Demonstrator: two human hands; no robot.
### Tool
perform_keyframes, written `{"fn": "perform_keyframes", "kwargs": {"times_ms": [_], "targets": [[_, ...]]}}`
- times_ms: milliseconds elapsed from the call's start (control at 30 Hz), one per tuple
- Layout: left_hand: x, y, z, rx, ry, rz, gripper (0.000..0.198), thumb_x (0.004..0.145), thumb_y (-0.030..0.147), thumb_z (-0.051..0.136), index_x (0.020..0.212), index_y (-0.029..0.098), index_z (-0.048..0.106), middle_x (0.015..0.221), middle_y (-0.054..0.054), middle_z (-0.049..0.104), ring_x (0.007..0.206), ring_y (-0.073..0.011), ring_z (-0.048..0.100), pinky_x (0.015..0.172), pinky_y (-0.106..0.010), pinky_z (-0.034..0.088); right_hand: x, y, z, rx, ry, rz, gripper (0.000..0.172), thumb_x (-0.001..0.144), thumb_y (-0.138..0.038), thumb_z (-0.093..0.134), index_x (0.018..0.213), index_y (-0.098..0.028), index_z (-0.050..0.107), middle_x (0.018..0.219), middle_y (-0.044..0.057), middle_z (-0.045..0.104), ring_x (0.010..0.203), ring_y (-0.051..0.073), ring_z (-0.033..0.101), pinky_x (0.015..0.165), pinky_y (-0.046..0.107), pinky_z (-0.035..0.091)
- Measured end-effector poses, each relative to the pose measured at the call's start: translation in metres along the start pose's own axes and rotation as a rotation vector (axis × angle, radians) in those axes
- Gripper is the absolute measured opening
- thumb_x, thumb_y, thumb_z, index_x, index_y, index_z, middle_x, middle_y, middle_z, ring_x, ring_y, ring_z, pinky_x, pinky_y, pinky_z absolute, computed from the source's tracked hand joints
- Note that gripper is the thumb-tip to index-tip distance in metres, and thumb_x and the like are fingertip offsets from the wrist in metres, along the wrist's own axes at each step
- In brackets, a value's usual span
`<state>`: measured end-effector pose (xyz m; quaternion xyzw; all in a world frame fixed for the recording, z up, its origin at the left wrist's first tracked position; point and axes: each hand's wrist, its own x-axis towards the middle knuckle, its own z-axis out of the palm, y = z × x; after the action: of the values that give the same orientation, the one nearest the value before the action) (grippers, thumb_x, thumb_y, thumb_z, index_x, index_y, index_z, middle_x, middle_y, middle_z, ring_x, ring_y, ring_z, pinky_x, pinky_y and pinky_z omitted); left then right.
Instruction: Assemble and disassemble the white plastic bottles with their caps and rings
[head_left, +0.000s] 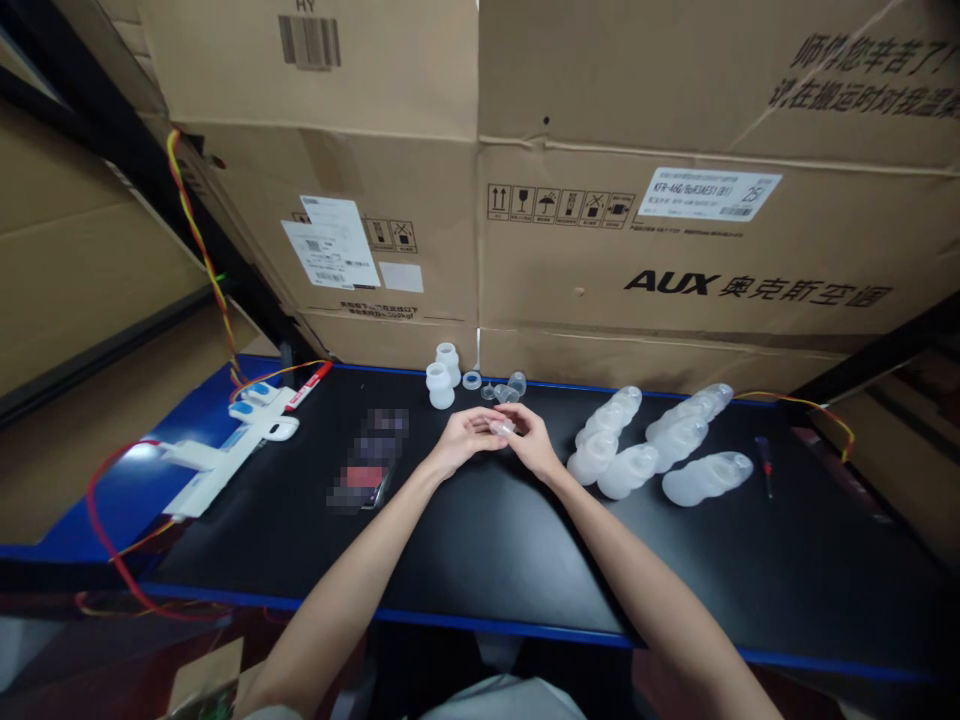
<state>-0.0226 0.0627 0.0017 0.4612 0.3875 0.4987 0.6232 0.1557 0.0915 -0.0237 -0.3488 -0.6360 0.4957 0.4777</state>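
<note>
My left hand (463, 440) and my right hand (531, 437) meet over the middle of the black table (480, 560). Their fingertips pinch a small clear plastic piece (501, 427) between them. Just beyond the hands lie a few small clear parts (507, 389) and a ring (472, 380). Two white bottle-shaped pieces (442, 377) stand behind my left hand. To the right of my right hand lie rows of translucent stacked caps (652, 445).
Large cardboard boxes (675, 230) wall off the back of the table. A white power strip (225, 445) with red and yellow wires lies at the left, beside a red marker (309, 384). A blurred dark object (369, 460) lies left of my hands. A small screwdriver (764, 462) lies far right.
</note>
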Motion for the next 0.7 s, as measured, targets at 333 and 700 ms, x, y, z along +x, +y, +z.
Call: {"fn": "perform_keyframes", "kwargs": {"times_ms": [333, 700], "targets": [[-0.002, -0.008, -0.005, 0.392, 0.261, 0.597, 0.052, 0.08, 0.02, 0.091, 0.121, 0.021, 0.059, 0.169, -0.02, 0.04, 0.123, -0.0289, 0.076, 0.109, -0.052, 0.064, -0.011, -0.009, 0.005, -0.109, -0.052, -0.193, 0.045, 0.095, -0.033, 0.063, 0.139, -0.025, 0.061, 0.132, 0.012, 0.067, 0.098, 0.023, 0.071, 0.083, 0.038, 0.06], [-0.01, -0.002, -0.002, 1.013, 0.391, 0.817, 0.062, 0.09, 0.023, 0.08, 0.147, 0.021, 0.058, 0.167, -0.021, 0.037, 0.16, -0.0424, 0.04, 0.131, -0.065, 0.038, -0.01, -0.007, 0.008, -0.246, 0.122, -0.168, 0.044, 0.103, -0.046, 0.068, 0.141, -0.023, 0.068, 0.122, 0.01, 0.077, 0.091, 0.022, 0.072, 0.085, 0.036, 0.06]]}}
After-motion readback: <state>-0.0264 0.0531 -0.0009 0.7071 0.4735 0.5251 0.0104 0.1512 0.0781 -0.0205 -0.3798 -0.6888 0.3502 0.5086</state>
